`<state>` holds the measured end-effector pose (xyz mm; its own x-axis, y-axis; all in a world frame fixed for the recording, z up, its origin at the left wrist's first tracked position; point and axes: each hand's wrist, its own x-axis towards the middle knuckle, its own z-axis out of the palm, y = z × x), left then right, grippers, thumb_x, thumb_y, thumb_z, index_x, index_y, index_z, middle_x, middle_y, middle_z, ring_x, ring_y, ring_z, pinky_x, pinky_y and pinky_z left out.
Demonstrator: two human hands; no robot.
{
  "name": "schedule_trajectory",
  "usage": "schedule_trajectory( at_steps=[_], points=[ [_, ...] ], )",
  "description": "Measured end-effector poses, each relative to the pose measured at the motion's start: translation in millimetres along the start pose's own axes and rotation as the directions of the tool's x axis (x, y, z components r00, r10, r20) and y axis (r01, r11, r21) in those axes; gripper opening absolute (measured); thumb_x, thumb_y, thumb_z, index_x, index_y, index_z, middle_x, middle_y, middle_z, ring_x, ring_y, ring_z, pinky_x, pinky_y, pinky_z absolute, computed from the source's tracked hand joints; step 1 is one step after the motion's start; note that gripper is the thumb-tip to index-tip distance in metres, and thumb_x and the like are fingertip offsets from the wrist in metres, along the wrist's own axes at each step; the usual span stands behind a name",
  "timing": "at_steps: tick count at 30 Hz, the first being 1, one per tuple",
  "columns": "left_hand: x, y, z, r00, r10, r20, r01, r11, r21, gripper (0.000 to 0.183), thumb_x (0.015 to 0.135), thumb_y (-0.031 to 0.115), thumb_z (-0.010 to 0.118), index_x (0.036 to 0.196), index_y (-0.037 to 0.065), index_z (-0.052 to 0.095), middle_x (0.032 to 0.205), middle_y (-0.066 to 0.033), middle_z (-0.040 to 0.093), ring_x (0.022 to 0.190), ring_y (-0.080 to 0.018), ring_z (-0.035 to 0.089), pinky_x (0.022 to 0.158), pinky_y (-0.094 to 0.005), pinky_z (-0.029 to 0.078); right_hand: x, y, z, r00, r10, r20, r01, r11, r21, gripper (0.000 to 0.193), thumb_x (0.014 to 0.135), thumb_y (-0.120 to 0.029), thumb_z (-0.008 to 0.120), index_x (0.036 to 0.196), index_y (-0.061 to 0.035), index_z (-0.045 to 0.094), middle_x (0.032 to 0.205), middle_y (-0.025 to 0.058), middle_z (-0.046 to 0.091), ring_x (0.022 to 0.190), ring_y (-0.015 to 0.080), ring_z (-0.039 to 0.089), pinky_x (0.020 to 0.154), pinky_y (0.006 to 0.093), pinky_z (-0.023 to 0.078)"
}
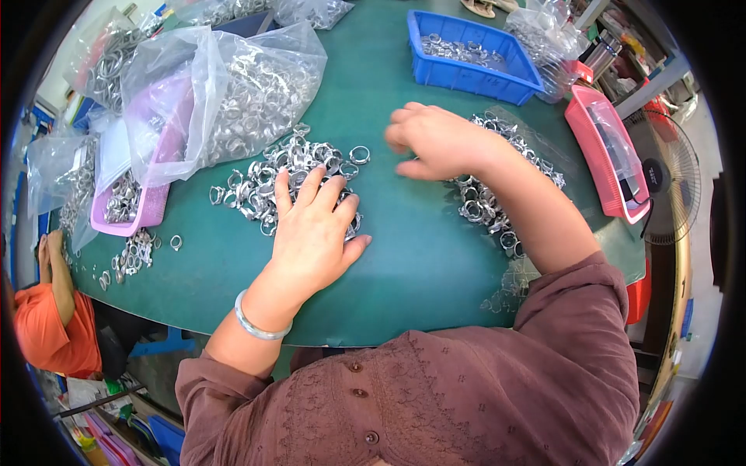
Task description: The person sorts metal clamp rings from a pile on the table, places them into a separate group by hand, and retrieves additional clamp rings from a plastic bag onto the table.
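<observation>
My left hand (312, 229) lies with its fingers spread on a heap of silver metal rings (256, 182). A blue-grey bangle (260, 322) circles that wrist. My right hand (435, 141) is over the green table, between this heap and a second pile of silver rings (478, 203) that is partly under my right forearm. Its fingers are bent and slightly blurred, the thumb stands apart from them, and no object shows in it. One loose ring (360, 155) rests at the right side of the left heap.
A clear plastic bag (264, 85) full of rings lies behind the left heap, beside a lilac basket (159, 206). At the back stands a blue tray (474, 76) with rings; a pink basket (602, 147) and a fan (668, 175) are at right. Another person (54, 326) sits at left.
</observation>
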<state>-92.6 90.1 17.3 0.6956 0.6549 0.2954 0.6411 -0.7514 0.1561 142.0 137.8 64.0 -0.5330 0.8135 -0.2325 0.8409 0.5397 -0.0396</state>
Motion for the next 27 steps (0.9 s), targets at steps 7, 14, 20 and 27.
schedule_trajectory(
  at_steps=[7, 14, 20, 27],
  points=[
    [-0.1, -0.8, 1.1, 0.999, 0.034, -0.025, -0.033, 0.999, 0.015, 0.041, 0.069, 0.032, 0.076, 0.097, 0.006, 0.064, 0.118, -0.0122, 0.054, 0.122, -0.0343, 0.042, 0.103, -0.0641, 0.020, 38.5, -14.2, 42.1, 0.906, -0.138, -0.400, 0.270, 0.917, 0.294, 0.033, 0.076, -0.020, 0.070, 0.103, -0.0052, 0.058, 0.103, 0.0127, 0.057, 0.104, 0.0330, 0.054, 0.088, 0.0416, 0.046],
    [-1.1, -2.1, 1.6, 0.999, 0.031, -0.038, -0.032, 1.000, 0.000, 0.040, 0.068, 0.031, 0.077, 0.096, 0.006, 0.064, 0.117, -0.0118, 0.054, 0.122, -0.0344, 0.043, 0.103, -0.0645, 0.020, 22.1, 3.6, 39.4, 0.930, -0.122, -0.345, 0.209, 0.951, 0.227, 0.008, 0.072, -0.011, 0.063, 0.077, -0.0055, 0.061, 0.084, 0.0113, 0.058, 0.089, 0.0325, 0.056, 0.078, 0.0423, 0.047],
    [-0.1, -0.2, -1.9, 0.999, 0.034, -0.033, -0.035, 0.999, -0.017, 0.040, 0.068, 0.031, 0.077, 0.096, 0.007, 0.063, 0.114, -0.0112, 0.055, 0.122, -0.0340, 0.043, 0.103, -0.0654, 0.021, -13.4, 34.2, 12.9, 0.999, 0.048, -0.014, -0.048, 0.999, 0.002, 0.010, 0.068, -0.014, 0.063, 0.067, -0.0039, 0.061, 0.073, 0.0121, 0.057, 0.084, 0.0328, 0.055, 0.075, 0.0425, 0.048],
    [-1.6, -1.4, 0.7, 0.998, 0.038, -0.040, -0.038, 0.999, 0.000, 0.037, 0.067, 0.030, 0.077, 0.092, 0.007, 0.064, 0.111, -0.0098, 0.055, 0.120, -0.0328, 0.044, 0.103, -0.0651, 0.022, 41.0, -14.2, 19.4, 0.861, -0.228, -0.455, 0.316, 0.941, 0.126, 0.049, 0.072, -0.014, 0.073, 0.116, -0.0077, 0.054, 0.108, 0.0140, 0.057, 0.103, 0.0351, 0.056, 0.087, 0.0428, 0.047]
  ],
)
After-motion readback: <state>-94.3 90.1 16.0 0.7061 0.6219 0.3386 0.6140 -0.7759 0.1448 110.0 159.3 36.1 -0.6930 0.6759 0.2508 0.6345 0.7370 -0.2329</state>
